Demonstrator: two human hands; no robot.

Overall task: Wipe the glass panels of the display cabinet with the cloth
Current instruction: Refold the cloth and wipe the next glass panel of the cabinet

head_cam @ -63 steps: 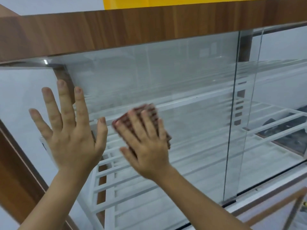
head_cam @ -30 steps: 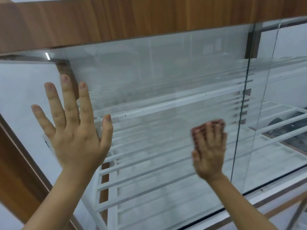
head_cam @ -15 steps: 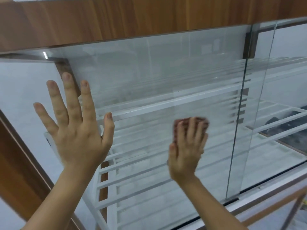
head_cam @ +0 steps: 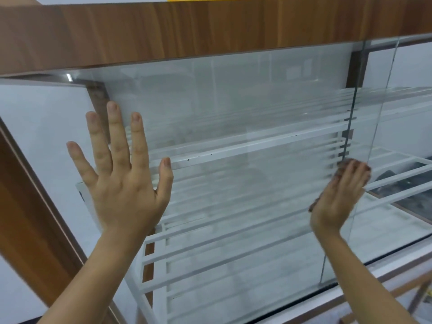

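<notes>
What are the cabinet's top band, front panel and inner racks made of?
Top band: wood or wood-look laminate, brown grain, smooth matte. Front panel: clear glass, see-through with faint reflections. Racks: probably white-painted metal, thin straight bars, small dark chips.

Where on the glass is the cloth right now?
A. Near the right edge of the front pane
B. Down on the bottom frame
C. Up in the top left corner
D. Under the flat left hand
A: the right hand presses the reddish cloth on the front glass pane near its right vertical edge.
</notes>
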